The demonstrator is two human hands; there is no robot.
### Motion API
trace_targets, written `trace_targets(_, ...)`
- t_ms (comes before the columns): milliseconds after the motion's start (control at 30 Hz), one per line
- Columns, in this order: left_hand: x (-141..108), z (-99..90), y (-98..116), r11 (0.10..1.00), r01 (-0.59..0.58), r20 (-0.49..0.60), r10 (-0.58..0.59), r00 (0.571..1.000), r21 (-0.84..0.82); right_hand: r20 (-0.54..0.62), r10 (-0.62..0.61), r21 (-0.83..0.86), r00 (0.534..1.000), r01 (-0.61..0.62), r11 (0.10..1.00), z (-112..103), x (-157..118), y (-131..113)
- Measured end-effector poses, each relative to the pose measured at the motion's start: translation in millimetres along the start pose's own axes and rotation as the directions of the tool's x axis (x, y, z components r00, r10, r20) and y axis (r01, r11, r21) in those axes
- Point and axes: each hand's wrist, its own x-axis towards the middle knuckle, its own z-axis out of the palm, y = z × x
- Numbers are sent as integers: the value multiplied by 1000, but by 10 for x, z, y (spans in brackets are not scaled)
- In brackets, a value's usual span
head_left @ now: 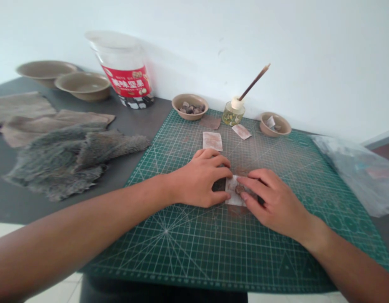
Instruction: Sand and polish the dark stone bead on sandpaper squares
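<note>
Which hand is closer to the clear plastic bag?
Right. The right hand lies left of the clear plastic bag; the left hand lies farther left, beyond the right hand.

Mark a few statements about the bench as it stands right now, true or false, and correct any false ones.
1. The left hand and right hand meet over a white paper piece on the green cutting mat. True.
2. The grey furry pelt lies on the mat. False: it lies on the dark table, left of the mat.
3. A thin stick stands tilted in the glass jar. True.
4. The small bowl behind the left hand is empty. False: it holds dark lumps.
</note>
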Motion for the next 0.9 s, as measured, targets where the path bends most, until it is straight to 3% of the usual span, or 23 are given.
trace_targets(333, -2, 49, -9, 1000, 13, 22, -13, 1000, 26, 37, -112, 53, 993, 110, 993, 18, 37, 59)
trace_targets(533, 7, 49, -5, 999, 3, 36, -4, 999, 39, 81, -41, 83, 996, 34, 996, -27, 35, 64)
trace_targets(633, 5, 34, -2, 1000, 1, 53, -2, 999, 21, 146, -95, 164, 985, 70, 984, -45, 47, 42)
trace_targets(700, 1, 26, 1, 1000, 3, 59, -3, 998, 13, 152, -116, 135, 981, 96, 986, -44, 69, 44)
trace_targets(800, -5, 23, 7, 1000, 15, 55, -15, 998, 15, 122, -48, 61, 991, 41, 997, -51, 101, 83)
trace_targets(900, -5, 24, 14, 1000, 21, 57, -21, 998, 13, 156, -66, 107, 986, 49, 993, -65, 106, 101)
